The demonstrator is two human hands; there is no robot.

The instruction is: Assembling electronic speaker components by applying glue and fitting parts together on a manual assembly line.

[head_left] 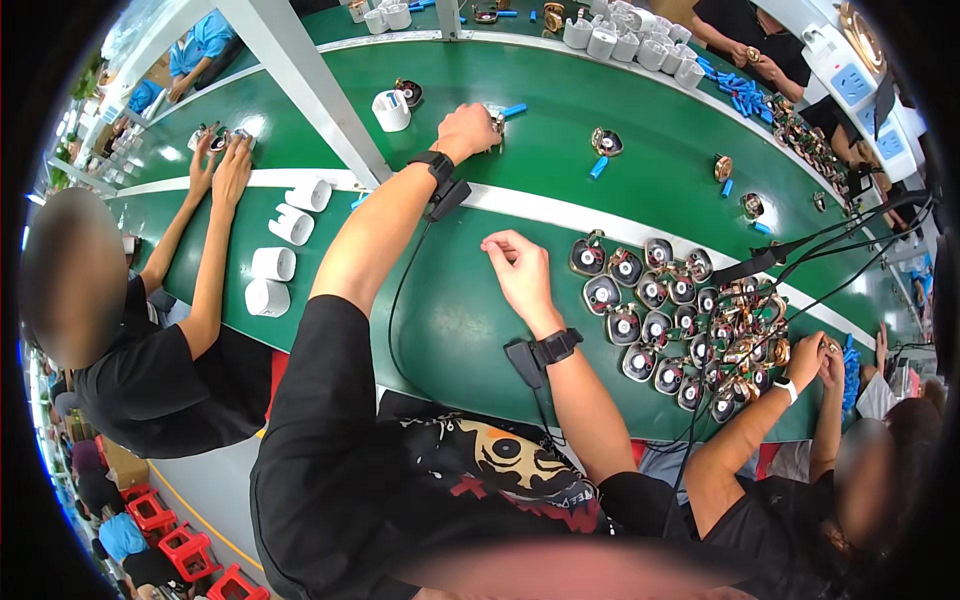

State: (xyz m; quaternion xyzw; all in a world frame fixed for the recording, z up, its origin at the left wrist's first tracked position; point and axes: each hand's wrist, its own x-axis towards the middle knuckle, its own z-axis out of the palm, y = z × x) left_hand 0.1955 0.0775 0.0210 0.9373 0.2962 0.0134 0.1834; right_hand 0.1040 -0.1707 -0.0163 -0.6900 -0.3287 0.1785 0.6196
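The left hand [466, 130], at the end of a nearly straight arm, has its fingers curled down at the side of a small metallic assembly [495, 117] on the far green surface [480, 70], just beyond the white divider [545, 208]; whether they grip it or only touch it, I cannot tell, since the knuckles cover the contact. A blue cylinder [514, 110] sticks out on the assembly's right, away from the palm, which probably leaves it free of the fingers. The right hand [522, 268] hangs over the near green bench [450, 320], half curled, with nothing visible in it, nearest to a spread of dial-faced units [601, 294] on its right; these lie mostly face up, perhaps so each can be picked out easily. Both wristbands [555, 347] carry dark blocks with cables. Beyond the left hand, a white housing [391, 111] stands beside another round unit; left of the forearm, four more housings [267, 298] form a loose line, likely set there to keep the bench before the body usable. Farther out, co-workers' hands [232, 168] work at either side, and more white housings [625, 47] crowd the far edge, presumably bunched to save room
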